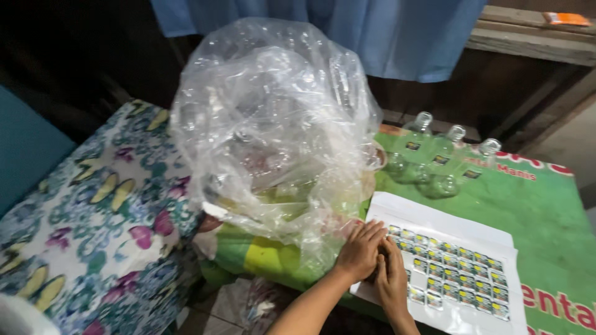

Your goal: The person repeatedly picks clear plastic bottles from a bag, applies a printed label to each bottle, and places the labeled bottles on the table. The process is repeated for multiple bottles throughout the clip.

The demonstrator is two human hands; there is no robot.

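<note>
Both hands lay flat together, the left hand (pixel 359 251) beside the right hand (pixel 392 280), pinning the sticker sheet (pixel 462 260)'s nine-o'clock edge; clear bag (pixel 273 130) at eleven o'clock.

I see big clear plastic bag (pixel 273 130) bulging at centre | three clear glass bottles (pixel 434 164) lying behind it on green printed mat (pixel 546 217) | floral cloth (pixel 99 229) left | blue curtain (pixel 403 31) hanging behind

Both hands (pixel 372 263) press on sticker sheet (pixel 453 273)
</note>
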